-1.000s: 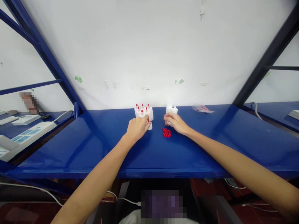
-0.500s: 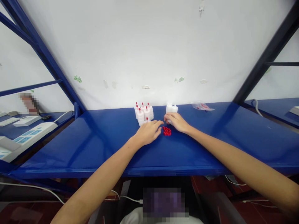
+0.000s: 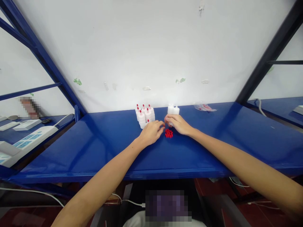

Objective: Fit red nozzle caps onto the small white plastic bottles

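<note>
My left hand (image 3: 152, 130) is pinched, with a small bit of red, a red cap (image 3: 164, 125), at its fingertips. Facing it, my right hand (image 3: 178, 124) is closed round a white bottle (image 3: 170, 124), mostly hidden by the fingers. Several white bottles with red caps (image 3: 142, 118) stand grouped behind my left hand. Beyond my right hand are white bottles without red caps (image 3: 173, 109). A small cluster of loose red caps (image 3: 169, 133) lies on the blue table (image 3: 151, 160), just below the space between my hands.
A clear plastic bag with something red (image 3: 204, 107) lies by the wall at the back right. Blue frame posts (image 3: 55, 71) rise at both sides. Past the left post are a white power strip (image 3: 30, 142), small white boxes and cables.
My left hand's fingertips have drawn together and red shows between them. The right hand has shifted slightly toward the left hand. The whole view has moved a little.
</note>
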`<state>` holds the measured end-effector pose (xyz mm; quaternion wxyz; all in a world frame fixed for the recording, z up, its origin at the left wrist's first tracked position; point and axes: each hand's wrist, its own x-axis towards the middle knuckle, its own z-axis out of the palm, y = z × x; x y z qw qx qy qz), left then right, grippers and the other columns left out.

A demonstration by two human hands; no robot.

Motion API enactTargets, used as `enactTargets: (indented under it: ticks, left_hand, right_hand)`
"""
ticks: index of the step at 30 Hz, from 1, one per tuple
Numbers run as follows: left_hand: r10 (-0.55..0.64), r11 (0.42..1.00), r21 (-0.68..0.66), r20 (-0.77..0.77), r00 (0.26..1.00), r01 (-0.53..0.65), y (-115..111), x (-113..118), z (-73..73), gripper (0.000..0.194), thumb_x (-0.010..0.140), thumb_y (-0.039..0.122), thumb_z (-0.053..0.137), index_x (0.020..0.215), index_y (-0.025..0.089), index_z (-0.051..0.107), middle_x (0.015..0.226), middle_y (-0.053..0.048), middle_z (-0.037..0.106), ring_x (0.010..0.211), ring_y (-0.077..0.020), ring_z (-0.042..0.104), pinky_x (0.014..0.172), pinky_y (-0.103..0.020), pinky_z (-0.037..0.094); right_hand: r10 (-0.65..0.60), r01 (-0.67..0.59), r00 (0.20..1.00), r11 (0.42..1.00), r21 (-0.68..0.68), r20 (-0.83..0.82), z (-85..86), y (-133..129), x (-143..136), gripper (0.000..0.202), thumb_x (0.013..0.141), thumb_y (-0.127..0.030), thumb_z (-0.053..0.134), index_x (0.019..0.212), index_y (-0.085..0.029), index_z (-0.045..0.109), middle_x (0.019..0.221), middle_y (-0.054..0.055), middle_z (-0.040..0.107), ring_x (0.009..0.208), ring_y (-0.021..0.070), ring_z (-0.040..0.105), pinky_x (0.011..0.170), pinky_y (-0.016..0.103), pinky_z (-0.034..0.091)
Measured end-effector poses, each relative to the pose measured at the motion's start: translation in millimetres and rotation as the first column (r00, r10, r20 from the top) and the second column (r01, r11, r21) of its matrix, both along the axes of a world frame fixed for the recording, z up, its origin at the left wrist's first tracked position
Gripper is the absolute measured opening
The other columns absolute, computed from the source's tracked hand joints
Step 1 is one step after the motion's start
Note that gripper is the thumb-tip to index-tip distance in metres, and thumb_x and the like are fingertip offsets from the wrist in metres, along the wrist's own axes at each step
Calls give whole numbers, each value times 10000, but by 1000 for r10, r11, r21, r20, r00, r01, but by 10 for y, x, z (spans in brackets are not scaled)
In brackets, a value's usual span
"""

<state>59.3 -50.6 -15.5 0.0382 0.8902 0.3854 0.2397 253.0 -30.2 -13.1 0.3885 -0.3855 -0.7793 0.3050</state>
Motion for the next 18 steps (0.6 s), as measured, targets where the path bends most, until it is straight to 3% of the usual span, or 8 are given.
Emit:
enactTargets:
  ticks: [6,18]
  left_hand:
    - [10,996,86,231,973,-31,-79,22,3,248,955,247,474,1124,181,644,766,-4,613,687,-129,558,682,-251,427]
    - [-67,997,-8,346,936,74,-97,43,-43,218,939,243,471,1078,177,625,694,23,581,610,-102,529,624,-220,406]
  right_hand:
    - [145,-147,989,987,71,29,66,-116,-22,235,924,-352,439,846,-185,584,697,-16,530,652,150,482,654,289,368]
    - [200,-203,979,976,84,35,102,-168,-52,202,918,-323,433,874,-191,579,813,13,621,713,168,525,683,294,389]
